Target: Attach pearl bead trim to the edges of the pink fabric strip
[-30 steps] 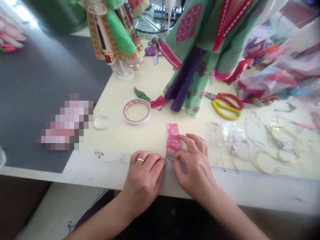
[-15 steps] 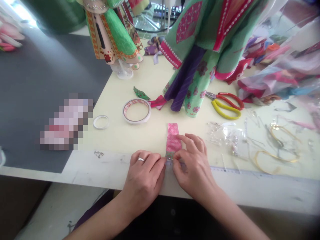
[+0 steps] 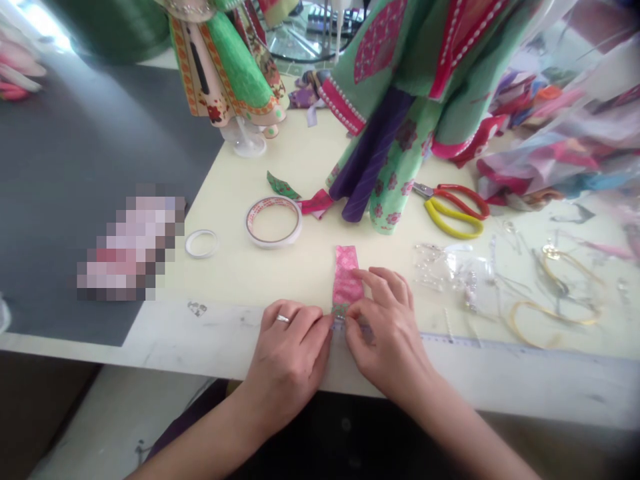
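A narrow strip of pink patterned fabric (image 3: 347,275) lies flat on the cream table (image 3: 260,273), running away from me. My left hand (image 3: 290,353), with a ring on one finger, has its fingers curled and pressed together at the strip's near end. My right hand (image 3: 387,327) pinches that same near end from the other side, with its fingers laid along the strip's right edge. A ruler (image 3: 450,339) lies along the table's front edge, passing under my hands.
Behind the strip lie a large tape roll (image 3: 273,222) and a small tape ring (image 3: 202,243). Red and yellow scissors (image 3: 453,207) lie right. Two dressed dolls (image 3: 225,67), (image 3: 395,113) stand at the back. Clear bags (image 3: 450,270), wire loops (image 3: 550,313) and a grey mat (image 3: 75,167).
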{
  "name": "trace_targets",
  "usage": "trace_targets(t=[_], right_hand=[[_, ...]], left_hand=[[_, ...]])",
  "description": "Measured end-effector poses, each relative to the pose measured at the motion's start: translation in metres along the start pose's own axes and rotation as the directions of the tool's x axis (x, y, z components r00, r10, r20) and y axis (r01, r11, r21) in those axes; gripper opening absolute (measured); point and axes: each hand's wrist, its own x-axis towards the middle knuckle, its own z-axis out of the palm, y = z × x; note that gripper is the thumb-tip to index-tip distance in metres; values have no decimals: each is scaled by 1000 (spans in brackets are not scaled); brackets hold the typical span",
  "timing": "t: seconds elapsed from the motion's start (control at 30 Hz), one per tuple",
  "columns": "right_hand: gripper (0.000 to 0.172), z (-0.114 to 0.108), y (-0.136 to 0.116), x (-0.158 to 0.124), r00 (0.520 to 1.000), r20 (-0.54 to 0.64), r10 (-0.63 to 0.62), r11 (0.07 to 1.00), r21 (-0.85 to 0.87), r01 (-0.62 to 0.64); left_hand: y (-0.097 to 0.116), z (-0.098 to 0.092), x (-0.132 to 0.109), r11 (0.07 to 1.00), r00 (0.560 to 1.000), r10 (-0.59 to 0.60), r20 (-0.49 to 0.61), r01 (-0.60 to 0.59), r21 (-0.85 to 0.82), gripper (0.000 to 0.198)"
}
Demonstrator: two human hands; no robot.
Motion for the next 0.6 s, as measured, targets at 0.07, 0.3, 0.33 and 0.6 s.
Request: trace_targets(t=[0.07,0.3,0.33,0.6], right_hand=[[13,0,0,0,1000,-4,-2,1000,6,2],[13,0,0,-1,1000,-12,-2,1000,14,3],[13,0,0,-1,1000,-14,-2,1000,16,2],[13,0,0,0,1000,-1,-4,1000,8,4]], left_hand=[[0,-1,0,1000,1000,4,1,-4,-3,15],[0,1,0,1000,1000,12,9,-12,-3,17],[-1,1,0,1000,1000,11,13,-11,-5,17],[-1,0,0,1000,999,4,32,-3,-27,16]])
